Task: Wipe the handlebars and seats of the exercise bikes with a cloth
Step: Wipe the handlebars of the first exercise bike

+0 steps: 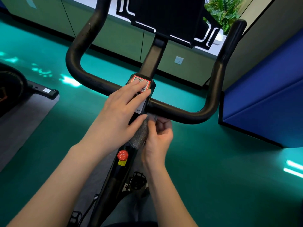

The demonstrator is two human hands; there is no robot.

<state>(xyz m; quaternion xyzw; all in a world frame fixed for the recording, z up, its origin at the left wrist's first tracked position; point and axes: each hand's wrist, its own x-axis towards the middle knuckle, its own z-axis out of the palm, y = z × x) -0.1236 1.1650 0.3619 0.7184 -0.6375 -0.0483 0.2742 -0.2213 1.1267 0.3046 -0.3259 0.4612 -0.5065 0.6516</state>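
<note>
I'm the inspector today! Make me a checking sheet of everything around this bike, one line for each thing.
Surface: green floor; grey mat under a second bike on the left.
Job's things: black handlebars; grey cloth bunched just under the bar's middle; seat not in view.
Clutter: nothing seen.
Hands: left hand lies flat on the QR sticker; right hand pinches the cloth.
Cables: what looks like a thin black cable beside the frame, low down.
Surroundings: red knob, pedal, blue pad, plant, wall socket.
</note>
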